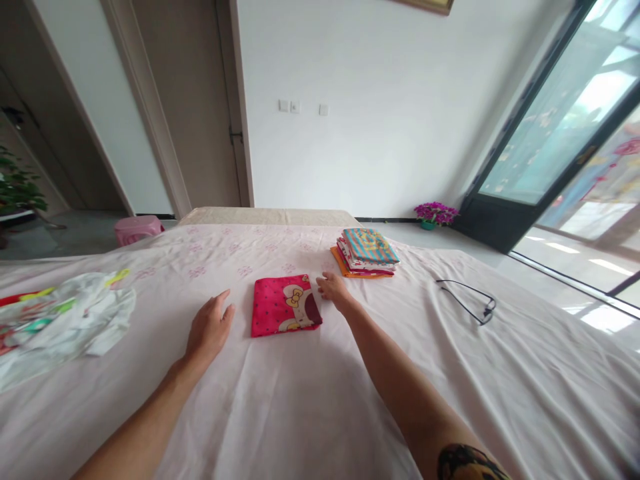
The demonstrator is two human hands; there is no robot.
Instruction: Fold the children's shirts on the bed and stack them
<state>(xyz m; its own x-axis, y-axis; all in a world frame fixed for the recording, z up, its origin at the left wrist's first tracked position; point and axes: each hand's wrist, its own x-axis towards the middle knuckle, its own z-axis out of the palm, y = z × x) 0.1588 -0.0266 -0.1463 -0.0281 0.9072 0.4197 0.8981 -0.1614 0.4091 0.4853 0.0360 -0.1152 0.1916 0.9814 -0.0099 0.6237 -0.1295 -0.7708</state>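
The folded red cloth (283,308) on the pale sheet (290,407), lying between the left hand (210,328) and right hand (334,291), both empty with fingers loosely parted, looks to me light, limp and unbreakable, best scooped from beneath at both side edges.

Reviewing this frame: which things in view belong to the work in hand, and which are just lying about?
Likely part of the work:
- folded red-pink cloth, between the left hand and right hand
- stack of folded cloths
- crumpled white printed cloth, less certain

Apparently just lying about:
- glasses
- pink stool
- purple flowers
- leafy plant
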